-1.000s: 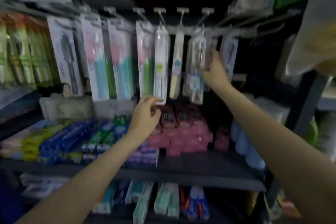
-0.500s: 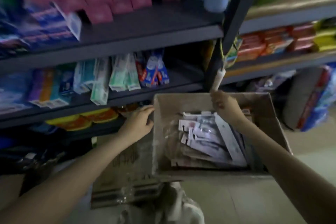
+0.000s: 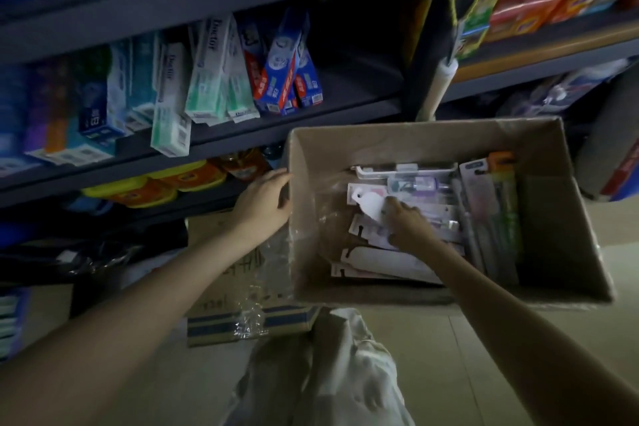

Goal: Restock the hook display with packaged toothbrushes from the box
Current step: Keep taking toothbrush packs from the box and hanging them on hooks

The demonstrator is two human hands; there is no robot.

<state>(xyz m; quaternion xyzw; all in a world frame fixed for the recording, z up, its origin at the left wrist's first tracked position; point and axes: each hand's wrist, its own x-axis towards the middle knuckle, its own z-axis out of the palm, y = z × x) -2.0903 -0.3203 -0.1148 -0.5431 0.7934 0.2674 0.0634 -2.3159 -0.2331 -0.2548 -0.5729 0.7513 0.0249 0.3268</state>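
Right hand (image 3: pixel 406 218) moved from box (image 3: pixel 380 138) far wall down into pile since half second ago; fingers curled on white-carded toothbrush pack (image 3: pixel 371 204) near box's left-middle. Left hand (image 3: pixel 264 202) same place, fingers wrapped over box's left edge. More packs (image 3: pixel 491 211) upright along right wall. Toothpaste cartons (image 3: pixel 207 73) on shelf (image 3: pixel 311 121) beyond far-left corner.

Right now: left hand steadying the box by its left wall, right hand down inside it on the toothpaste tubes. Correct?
Not quite. The right hand is down inside the cardboard box, but on flat packaged toothbrushes, not toothpaste tubes. The toothpaste cartons stand on the shelf above. The left hand is at the box's left wall, as you said. The head view shows it.
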